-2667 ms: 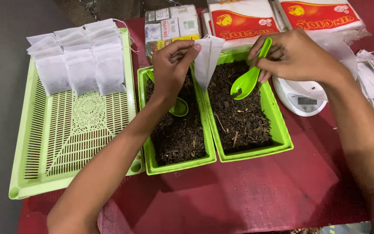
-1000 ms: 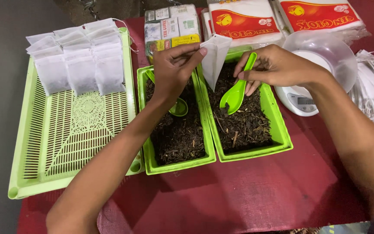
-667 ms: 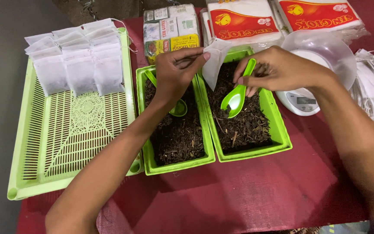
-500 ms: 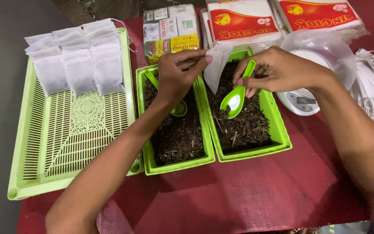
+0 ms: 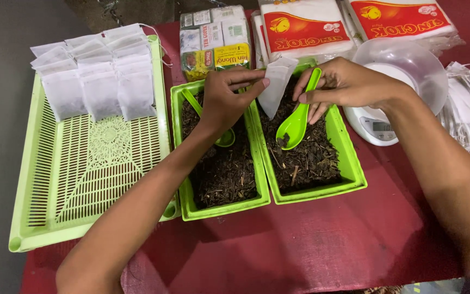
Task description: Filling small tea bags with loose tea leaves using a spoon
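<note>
On your red table, the slotted green basket fills the left side; two green trays of dark loose tea sit mid-table. Over the right tray, your right hand has its fingers closed around the green scoop, bowl resting on the tea. Your left hand pinches the white filter bag just beside the scoop's handle.

Two white plastic-wrapped packs with red and yellow labels are lying along the far edge. A bundle of small yellow-and-green boxes is standing left of them. The scale's small grey screen is being shown at right.
</note>
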